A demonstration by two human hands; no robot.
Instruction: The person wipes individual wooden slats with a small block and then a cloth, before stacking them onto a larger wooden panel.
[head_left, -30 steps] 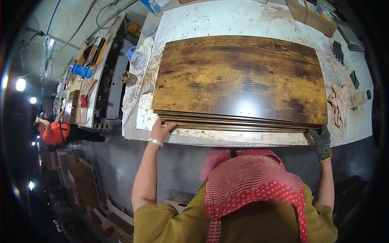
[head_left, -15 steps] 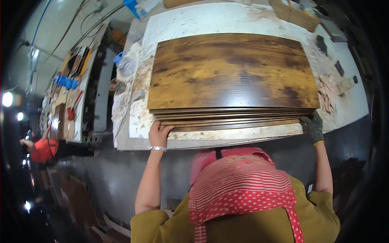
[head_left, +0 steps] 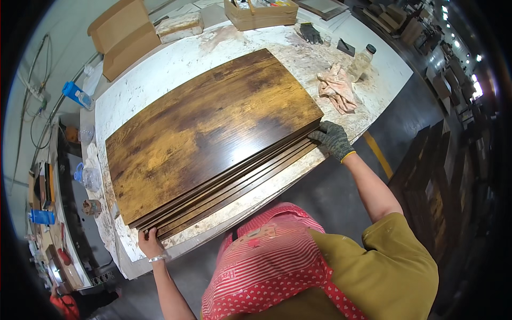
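Note:
A stack of brown wood-grain boards [head_left: 213,133] lies flat on a worn white worktable [head_left: 125,114]. The lower boards stick out toward me in steps beneath the top one. My bare left hand [head_left: 151,244], with a bracelet at the wrist, grips the near left corner of the lower boards, thumb and fingers bent at their edges. At the near right corner my right hand [head_left: 333,140], in a dark grey knit glove, holds the board ends with its fingers curled. The undersides of the boards and some fingertips are hidden.
A pink rag [head_left: 337,89], a bottle with a dark cap [head_left: 362,61] and a dark glove [head_left: 310,33] lie beyond the right end. Cardboard boxes [head_left: 125,40] stand at the far edge. Plastic bottles [head_left: 88,177] are at left. A person in orange [head_left: 65,306] is far left.
My view has turned to the right, so the table and stack appear slanted. Both hands stay at the same near corners of the boards.

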